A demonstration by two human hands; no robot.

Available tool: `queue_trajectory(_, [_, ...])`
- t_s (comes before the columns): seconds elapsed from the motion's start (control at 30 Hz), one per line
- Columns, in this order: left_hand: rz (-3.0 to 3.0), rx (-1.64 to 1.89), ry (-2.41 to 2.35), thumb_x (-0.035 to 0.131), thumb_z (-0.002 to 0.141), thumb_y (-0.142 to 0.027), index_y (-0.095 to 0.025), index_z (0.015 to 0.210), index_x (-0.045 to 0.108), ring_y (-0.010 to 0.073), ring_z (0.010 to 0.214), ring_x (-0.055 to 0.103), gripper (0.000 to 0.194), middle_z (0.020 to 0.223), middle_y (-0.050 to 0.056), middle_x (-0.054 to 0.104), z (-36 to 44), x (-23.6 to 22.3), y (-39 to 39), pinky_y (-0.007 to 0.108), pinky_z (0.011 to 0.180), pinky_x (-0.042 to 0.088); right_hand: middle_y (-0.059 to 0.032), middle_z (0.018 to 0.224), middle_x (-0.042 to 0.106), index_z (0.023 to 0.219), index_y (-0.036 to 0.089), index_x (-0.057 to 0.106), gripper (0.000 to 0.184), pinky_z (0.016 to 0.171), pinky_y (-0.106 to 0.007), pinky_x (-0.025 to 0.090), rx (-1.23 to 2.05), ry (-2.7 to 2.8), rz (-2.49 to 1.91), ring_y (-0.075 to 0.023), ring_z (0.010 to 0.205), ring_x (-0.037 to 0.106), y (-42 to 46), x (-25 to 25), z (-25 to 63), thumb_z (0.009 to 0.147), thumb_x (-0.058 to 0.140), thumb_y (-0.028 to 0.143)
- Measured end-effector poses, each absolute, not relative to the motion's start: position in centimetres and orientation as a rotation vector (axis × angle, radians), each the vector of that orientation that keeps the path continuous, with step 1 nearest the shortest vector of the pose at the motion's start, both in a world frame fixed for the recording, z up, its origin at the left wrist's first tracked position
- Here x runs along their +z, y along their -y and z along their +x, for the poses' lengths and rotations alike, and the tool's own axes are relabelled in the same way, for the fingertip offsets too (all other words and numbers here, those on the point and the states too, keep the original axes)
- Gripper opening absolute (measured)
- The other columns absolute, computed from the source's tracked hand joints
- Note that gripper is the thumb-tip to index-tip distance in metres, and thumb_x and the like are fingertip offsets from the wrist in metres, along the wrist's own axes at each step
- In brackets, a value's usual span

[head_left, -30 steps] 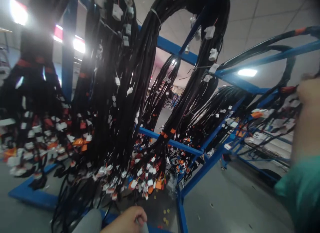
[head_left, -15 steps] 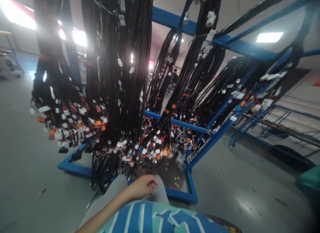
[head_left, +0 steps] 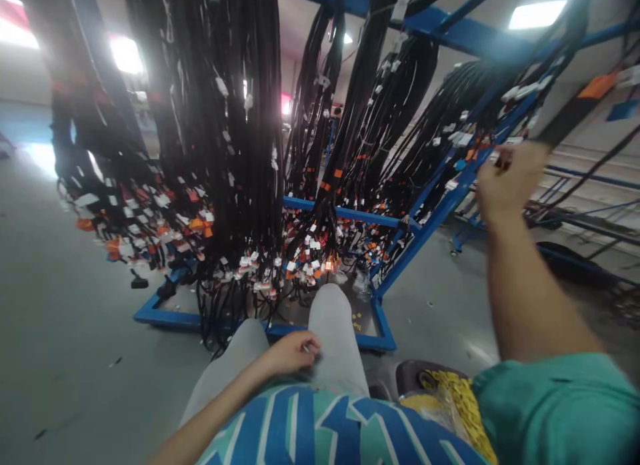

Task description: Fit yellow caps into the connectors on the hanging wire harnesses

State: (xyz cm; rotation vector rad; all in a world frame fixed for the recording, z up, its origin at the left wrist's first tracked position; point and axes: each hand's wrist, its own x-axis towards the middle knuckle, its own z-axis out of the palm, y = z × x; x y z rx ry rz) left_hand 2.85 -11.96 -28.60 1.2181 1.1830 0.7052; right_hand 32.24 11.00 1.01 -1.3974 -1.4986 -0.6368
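Note:
My left hand (head_left: 294, 352) rests on my lap near the inner thigh, fingers curled inward; a small pale spot shows by the fingertips, too small to name. Raised at the right, my right hand (head_left: 513, 178) is closed into a fist and slightly blurred; what it holds, if anything, is hidden. A black taped wire bundle (head_left: 570, 118) with an orange band meets the back of this hand, and I cannot tell whether it is gripped. Before me hang thick black wire harnesses (head_left: 240, 105), their lower ends crowded with white, orange and red connectors (head_left: 310, 252).
A blue metal rack (head_left: 425, 245) carries the harnesses, its base frame (head_left: 385, 338) on the grey floor close to my knees. Beside my right hip sits a container (head_left: 407, 375) with yellow small parts (head_left: 463, 405). Another blue frame (head_left: 595, 178) stands at the right.
My right arm has come into view and reached up at the right. The left hand stays on my lap. My view has tilted down, my knees show more, and the yellow parts now show better.

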Motion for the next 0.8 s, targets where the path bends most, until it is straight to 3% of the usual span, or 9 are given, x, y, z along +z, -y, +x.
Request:
queue_trajectory(0.07, [1.219,0.743,-1.176,0.049,0.057,-0.007,-0.013,0.085,0.056,0.0096,0.066,0.050,0.030,0.078,-0.001,0.057,2.8,-28.5,11.9,0.023,0.065,0.041,-0.0204,0.115,0.057,0.112,0.002,0.058,0.032,0.095,-0.033,0.030,-0.202,1.659,-1.417,-0.0187,0.112,0.047,-10.5,-4.8,29.4,0.086,0.043,0.013])
queue_trajectory(0.23, [1.271,0.768,-1.220,0.051,0.057,-0.008,-0.013,0.084,0.058,0.0116,0.073,0.051,0.029,0.079,0.001,0.058,2.4,-28.4,11.8,0.023,0.067,0.040,-0.0066,0.078,0.069,0.084,0.012,0.068,0.020,0.070,-0.022,0.044,0.276,2.032,-1.359,-0.0139,0.073,0.061,-8.4,-19.9,22.6,0.078,0.048,0.012])
queue_trajectory(0.4, [1.282,0.741,-1.271,0.055,0.061,-0.016,-0.015,0.084,0.059,0.0129,0.074,0.051,0.023,0.077,0.000,0.058,1.9,-29.6,11.6,0.024,0.069,0.040,-0.0019,0.075,0.070,0.079,0.017,0.068,0.024,0.066,-0.022,0.048,0.547,2.267,-1.287,-0.0139,0.068,0.064,-5.0,-30.1,17.9,0.076,0.044,0.011])
queue_trajectory(0.6, [1.107,0.762,-1.263,0.050,0.056,-0.009,-0.015,0.082,0.052,0.0092,0.067,0.044,0.027,0.071,-0.004,0.049,1.3,-30.8,11.4,0.022,0.064,0.036,-0.0050,0.096,0.070,0.089,0.019,0.068,0.027,0.081,-0.025,0.046,0.633,2.427,-1.302,-0.0176,0.093,0.064,-2.0,-34.6,16.1,0.080,0.043,0.013])
queue_trajectory(0.8, [0.956,0.801,-1.220,0.049,0.056,-0.009,-0.015,0.083,0.049,0.0076,0.063,0.044,0.028,0.071,-0.004,0.048,0.6,-31.9,11.9,0.022,0.062,0.034,-0.0038,0.101,0.069,0.094,0.022,0.068,0.029,0.085,-0.025,0.042,0.630,2.560,-1.351,-0.0174,0.097,0.062,-1.2,-34.7,15.8,0.084,0.041,0.014])
